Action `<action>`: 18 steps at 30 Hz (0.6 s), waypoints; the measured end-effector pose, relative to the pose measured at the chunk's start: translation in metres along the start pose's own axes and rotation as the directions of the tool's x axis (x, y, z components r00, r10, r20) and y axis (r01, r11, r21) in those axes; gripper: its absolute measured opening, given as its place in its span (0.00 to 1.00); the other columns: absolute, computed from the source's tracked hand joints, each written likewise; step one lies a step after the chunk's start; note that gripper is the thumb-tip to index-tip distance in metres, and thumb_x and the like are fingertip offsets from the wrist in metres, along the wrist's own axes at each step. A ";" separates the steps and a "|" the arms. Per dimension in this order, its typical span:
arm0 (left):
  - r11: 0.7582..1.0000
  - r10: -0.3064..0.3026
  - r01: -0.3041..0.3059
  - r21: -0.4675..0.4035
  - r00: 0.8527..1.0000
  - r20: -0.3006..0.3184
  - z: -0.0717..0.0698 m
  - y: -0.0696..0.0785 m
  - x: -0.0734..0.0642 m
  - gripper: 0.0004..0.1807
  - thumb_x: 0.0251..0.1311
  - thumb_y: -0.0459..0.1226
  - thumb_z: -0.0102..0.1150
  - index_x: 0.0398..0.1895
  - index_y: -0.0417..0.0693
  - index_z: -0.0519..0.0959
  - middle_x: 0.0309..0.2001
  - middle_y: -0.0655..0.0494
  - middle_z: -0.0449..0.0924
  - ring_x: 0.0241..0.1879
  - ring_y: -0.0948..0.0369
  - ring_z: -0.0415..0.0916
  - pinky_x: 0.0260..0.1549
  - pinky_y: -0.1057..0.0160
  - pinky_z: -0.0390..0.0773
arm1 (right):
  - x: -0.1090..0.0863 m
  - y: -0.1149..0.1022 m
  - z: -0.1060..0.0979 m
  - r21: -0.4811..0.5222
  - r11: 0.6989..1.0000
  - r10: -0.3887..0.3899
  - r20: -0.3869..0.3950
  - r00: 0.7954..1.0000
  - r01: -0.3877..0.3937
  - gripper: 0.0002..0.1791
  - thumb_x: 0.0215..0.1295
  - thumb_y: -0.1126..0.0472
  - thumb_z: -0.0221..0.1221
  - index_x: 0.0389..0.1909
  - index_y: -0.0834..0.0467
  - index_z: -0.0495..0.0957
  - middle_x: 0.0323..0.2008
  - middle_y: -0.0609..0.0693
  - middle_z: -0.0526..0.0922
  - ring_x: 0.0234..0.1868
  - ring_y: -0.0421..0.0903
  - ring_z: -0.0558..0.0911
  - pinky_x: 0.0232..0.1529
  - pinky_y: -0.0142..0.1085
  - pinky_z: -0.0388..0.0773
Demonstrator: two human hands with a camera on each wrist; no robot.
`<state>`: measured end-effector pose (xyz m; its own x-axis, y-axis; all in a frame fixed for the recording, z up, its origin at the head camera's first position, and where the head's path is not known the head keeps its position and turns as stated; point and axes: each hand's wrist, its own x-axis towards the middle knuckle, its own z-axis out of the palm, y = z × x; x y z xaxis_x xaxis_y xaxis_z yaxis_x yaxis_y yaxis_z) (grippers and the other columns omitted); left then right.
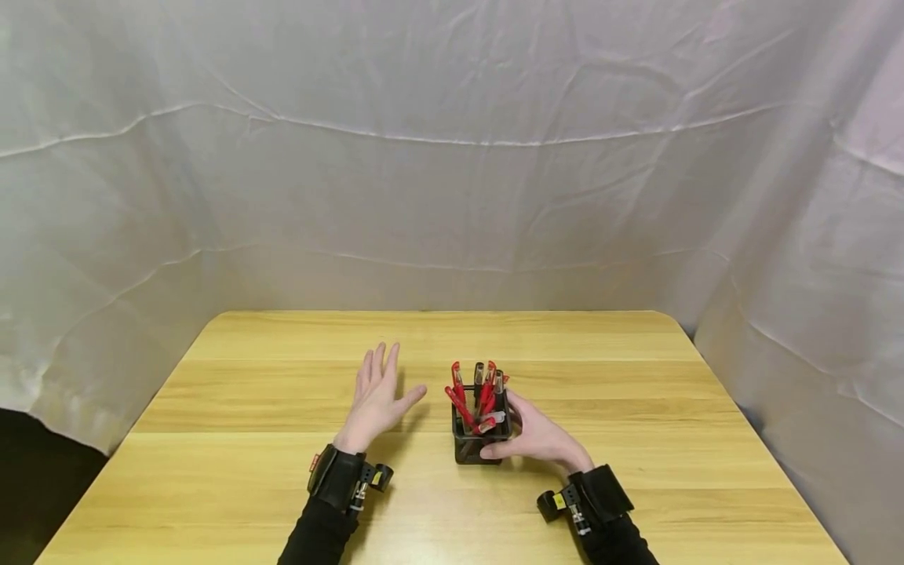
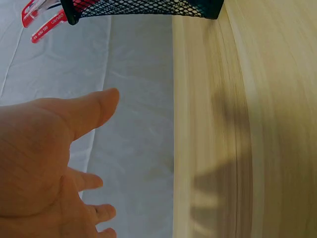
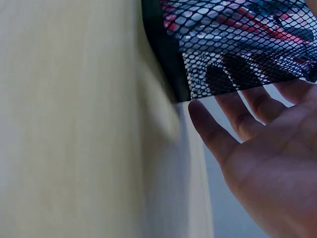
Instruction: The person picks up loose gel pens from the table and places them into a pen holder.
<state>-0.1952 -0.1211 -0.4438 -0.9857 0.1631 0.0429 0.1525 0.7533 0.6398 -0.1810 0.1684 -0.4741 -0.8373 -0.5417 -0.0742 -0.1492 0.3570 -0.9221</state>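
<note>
A black mesh pen holder [image 1: 469,450] stands upright near the middle of the table, filled with several red and black pens [image 1: 461,406]. My right hand [image 1: 540,436] grips it from the right, thumb across the near side and fingers round the far side. In the right wrist view, those fingers [image 3: 213,131] reach along the mesh wall close to the holder's black base. To the left of the holder, my left hand [image 1: 374,404] is held apart from it, fingers extended and thumb pointing toward it, with nothing in the hand.
The light wooden table [image 1: 268,392] extends to both sides of the hands. Pale cloth [image 1: 452,196] hangs behind it and along the sides. A wrist camera [image 1: 381,477] sticks out from the left wrist, and a similar camera [image 1: 549,506] from the right.
</note>
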 end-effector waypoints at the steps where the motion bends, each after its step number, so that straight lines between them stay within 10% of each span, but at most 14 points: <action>1: 1.000 0.004 -0.004 0.012 1.000 -0.003 0.001 0.000 0.000 0.48 0.69 0.51 0.57 0.80 0.38 0.45 0.80 0.32 0.33 0.79 0.33 0.29 0.74 0.29 0.35 | -0.001 -0.001 -0.001 -0.020 1.000 0.020 0.002 1.000 -0.020 0.58 0.50 0.52 0.76 0.78 0.57 0.52 0.78 0.63 0.56 0.78 0.66 0.57 0.70 0.73 0.50; 6: 0.999 0.007 -0.007 0.052 1.000 -0.006 0.004 0.000 0.001 0.45 0.70 0.53 0.54 0.81 0.43 0.48 0.81 0.37 0.39 0.80 0.37 0.30 0.74 0.29 0.34 | -0.011 -0.005 -0.009 -0.146 0.984 0.102 0.020 0.995 -0.099 0.70 0.49 0.47 0.76 0.78 0.69 0.38 0.78 0.71 0.41 0.78 0.68 0.49 0.71 0.71 0.48; 18: 0.990 -0.002 0.006 0.140 1.000 -0.027 0.010 -0.004 0.001 0.43 0.71 0.57 0.50 0.81 0.47 0.50 0.82 0.41 0.40 0.81 0.39 0.30 0.75 0.29 0.33 | -0.019 0.003 -0.032 -0.229 0.972 -0.061 -0.005 0.998 0.059 0.48 0.60 0.56 0.68 0.77 0.64 0.54 0.77 0.70 0.52 0.76 0.72 0.53 0.69 0.74 0.47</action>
<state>-0.1958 -0.1170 -0.4540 -0.9876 0.1445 0.0622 0.1554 0.8359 0.5264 -0.1823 0.2043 -0.4630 -0.8294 -0.5585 -0.0153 -0.3146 0.4896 -0.8132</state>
